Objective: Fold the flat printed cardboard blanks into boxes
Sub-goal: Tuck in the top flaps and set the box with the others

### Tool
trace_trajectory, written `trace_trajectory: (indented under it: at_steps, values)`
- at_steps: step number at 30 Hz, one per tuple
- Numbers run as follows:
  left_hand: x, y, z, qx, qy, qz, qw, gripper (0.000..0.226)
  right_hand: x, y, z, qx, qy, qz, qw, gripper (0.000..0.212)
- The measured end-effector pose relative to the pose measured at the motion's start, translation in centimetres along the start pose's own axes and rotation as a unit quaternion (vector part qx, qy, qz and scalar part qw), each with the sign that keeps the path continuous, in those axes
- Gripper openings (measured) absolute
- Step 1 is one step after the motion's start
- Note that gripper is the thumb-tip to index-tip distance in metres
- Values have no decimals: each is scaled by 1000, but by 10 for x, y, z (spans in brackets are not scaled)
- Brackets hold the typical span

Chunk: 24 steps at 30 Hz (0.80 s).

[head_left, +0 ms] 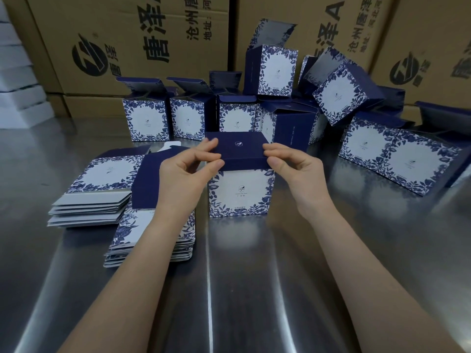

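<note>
A blue-and-white floral box (240, 193) stands upright on the steel table in front of me, its dark navy lid (238, 146) folded down on top. My left hand (187, 166) pinches the lid's left front edge between thumb and fingers. My right hand (293, 164) pinches its right front edge the same way. Two stacks of flat printed blanks lie to the left, one farther back (102, 184) and one nearer (135, 235) partly under my left forearm.
Several folded boxes with open top flaps (146, 118) stand in a row behind, some piled and tilted (341, 93), two more at the right (397, 159). Large brown shipping cartons (132, 42) wall off the back. The steel table (229, 289) stretches toward me.
</note>
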<state>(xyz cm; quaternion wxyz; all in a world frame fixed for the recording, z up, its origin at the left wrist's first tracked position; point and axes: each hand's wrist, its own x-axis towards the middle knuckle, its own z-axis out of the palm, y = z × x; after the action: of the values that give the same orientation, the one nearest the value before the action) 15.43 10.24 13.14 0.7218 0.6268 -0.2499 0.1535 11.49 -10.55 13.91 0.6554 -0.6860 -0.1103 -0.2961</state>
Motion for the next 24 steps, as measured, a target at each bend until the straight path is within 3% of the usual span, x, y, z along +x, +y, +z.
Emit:
trace_trajectory:
  at_steps: [5,7,9,12,18,24]
  values:
    - [-3,1,-2,37,-2,-27,999,27,-4,-1,7,-109,44,-41,992,20]
    - [-3,3,2,42,13,-35,998,28,-9,-3,13,-249,87,-125,956,14]
    - [-4,5,7,47,25,-33,998,28,-12,-4,19,-352,122,-232,898,12]
    - [-8,8,14,59,39,-17,997,29,-18,-8,35,-388,115,-325,855,13]
    - [-14,8,23,77,40,12,996,40,-33,-11,67,-438,12,-280,854,30]
    - [-16,2,26,33,19,-17,999,44,-37,-12,73,-437,3,-226,871,33]
